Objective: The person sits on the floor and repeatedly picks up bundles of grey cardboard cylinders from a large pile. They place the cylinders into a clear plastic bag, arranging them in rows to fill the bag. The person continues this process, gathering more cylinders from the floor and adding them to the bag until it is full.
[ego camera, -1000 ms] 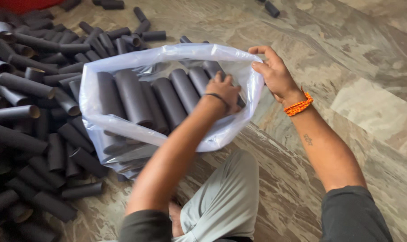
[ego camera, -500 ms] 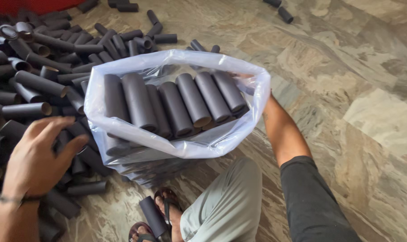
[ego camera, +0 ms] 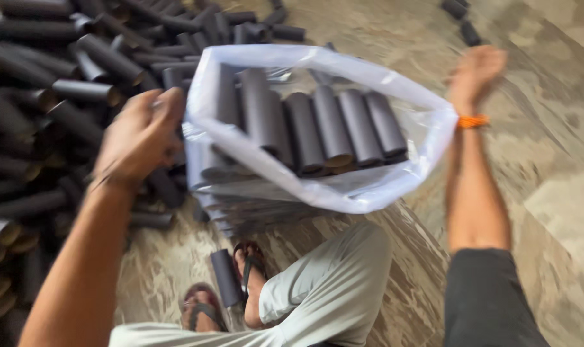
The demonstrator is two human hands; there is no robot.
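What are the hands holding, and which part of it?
It cannot be told for sure. The left hand is at the plastic bag's near-left rim, over the dark tubes. The right hand looks empty, blurred beyond the bag.

Glossy clear plastic bag (ego camera: 395,193), matt dark cardboard tubes (ego camera: 317,128), polished stone floor (ego camera: 549,160)

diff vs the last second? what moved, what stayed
The left hand came out of the plastic bag, swung over the pile of dark tubes and is now back at the bag's left edge; whether it grips anything is blurred. The right hand let go of the rim and lifted clear. The bag and its upright tubes stayed put.
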